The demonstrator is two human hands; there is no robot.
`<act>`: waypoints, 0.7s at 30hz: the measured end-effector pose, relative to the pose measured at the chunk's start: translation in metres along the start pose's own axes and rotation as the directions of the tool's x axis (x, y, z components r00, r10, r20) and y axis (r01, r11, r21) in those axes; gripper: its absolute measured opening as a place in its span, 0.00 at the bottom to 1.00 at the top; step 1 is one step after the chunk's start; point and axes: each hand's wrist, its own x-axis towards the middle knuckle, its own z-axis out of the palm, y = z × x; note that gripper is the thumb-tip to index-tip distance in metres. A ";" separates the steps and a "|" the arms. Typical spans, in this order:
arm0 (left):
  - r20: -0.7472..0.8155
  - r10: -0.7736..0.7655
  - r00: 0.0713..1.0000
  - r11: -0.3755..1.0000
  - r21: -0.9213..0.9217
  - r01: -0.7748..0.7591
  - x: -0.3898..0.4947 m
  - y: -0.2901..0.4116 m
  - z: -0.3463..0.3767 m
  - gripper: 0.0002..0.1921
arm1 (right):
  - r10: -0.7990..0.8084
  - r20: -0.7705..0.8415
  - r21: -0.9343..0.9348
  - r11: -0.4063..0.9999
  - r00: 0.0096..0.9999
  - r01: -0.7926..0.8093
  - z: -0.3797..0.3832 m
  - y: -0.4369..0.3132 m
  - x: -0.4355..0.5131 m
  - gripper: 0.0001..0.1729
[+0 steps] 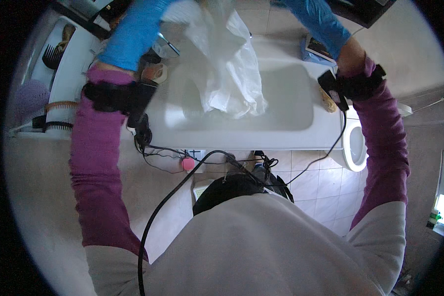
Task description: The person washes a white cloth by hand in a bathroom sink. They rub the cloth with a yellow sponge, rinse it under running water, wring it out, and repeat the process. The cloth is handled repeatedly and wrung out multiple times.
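Observation:
A crumpled, translucent white plastic bag [229, 70] hangs over the basin of a white washbasin [244, 138]. My left hand [138, 31], in a blue glove, reaches up beside the bag's upper left part. Its fingers are cut off by the top edge, so its grip on the bag cannot be seen. To the right of the bag is my right hand [316, 24], also gloved in blue. The fingers of that hand lie mostly beyond the top edge, and what they touch is hidden.
Left of the basin stand a toothbrush [169, 43] and a small container [154, 73]. A white shelf unit [68, 70] holds combs and a purple bath puff [31, 96]. A wooden brush [328, 100] lies on the right rim, near a toilet [355, 144]. Black cables [181, 181] cross before me.

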 end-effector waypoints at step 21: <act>-0.270 0.148 0.951 0.733 0.676 0.078 -0.033 0.126 -0.139 0.27 | 0.530 0.722 0.362 0.260 0.445 -0.895 0.072 -0.039 -0.179 0.27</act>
